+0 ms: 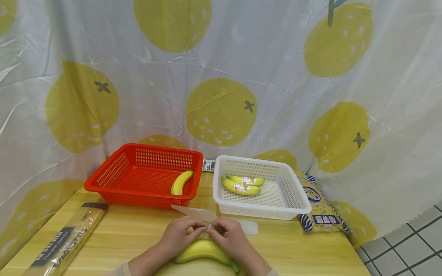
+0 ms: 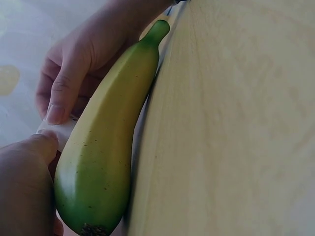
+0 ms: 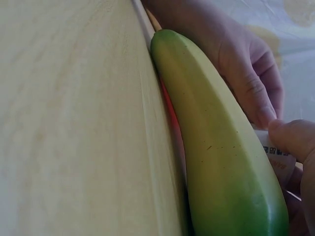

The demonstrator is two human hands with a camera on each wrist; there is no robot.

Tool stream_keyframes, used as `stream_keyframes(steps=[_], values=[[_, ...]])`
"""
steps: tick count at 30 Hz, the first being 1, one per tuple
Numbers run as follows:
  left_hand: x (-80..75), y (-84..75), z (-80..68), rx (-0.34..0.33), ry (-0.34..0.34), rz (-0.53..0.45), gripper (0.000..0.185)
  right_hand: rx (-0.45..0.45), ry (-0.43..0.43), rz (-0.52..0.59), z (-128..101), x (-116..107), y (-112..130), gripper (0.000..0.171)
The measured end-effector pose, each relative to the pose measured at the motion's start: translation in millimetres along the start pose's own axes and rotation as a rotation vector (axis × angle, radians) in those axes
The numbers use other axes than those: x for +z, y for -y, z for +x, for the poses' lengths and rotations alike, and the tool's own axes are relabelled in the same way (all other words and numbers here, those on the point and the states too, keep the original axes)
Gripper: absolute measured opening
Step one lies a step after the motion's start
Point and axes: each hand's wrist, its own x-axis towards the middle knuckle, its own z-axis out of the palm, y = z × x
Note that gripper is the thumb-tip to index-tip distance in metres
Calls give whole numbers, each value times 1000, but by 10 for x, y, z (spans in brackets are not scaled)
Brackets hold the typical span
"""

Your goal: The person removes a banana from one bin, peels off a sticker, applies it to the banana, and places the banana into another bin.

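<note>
A single yellow banana with green ends (image 1: 202, 249) lies on the table close in front of the person, below both hands. Just behind it, the left hand (image 1: 180, 234) and the right hand (image 1: 230, 234) meet, thumbs and fingers pinching a small white label (image 3: 281, 160) between them. Dark and orange print shows on the label in the right wrist view. In the left wrist view the banana (image 2: 101, 147) covers part of the fingers. White paper strips (image 1: 249, 227) extend behind the hands on both sides; whether they join the label cannot be told.
A red basket (image 1: 145, 197) holding one banana (image 1: 181, 183) stands back left. To its right, a white basket (image 1: 262, 211) contains two labelled bananas (image 1: 241, 188). A spaghetti packet (image 1: 65, 241) lies at left, a yellow noodle bag (image 1: 321, 209) at right. A lemon-patterned curtain (image 1: 152, 96) hangs behind.
</note>
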Motion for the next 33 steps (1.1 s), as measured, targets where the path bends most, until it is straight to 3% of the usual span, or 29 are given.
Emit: stream_keyframes(steps=[14, 33], values=[[1, 16, 3, 5, -30, 25, 15, -32, -35, -52, 31, 17, 95, 13], [-2, 39, 1, 34, -40, 17, 17, -36, -20, -72, -11, 17, -27, 12]])
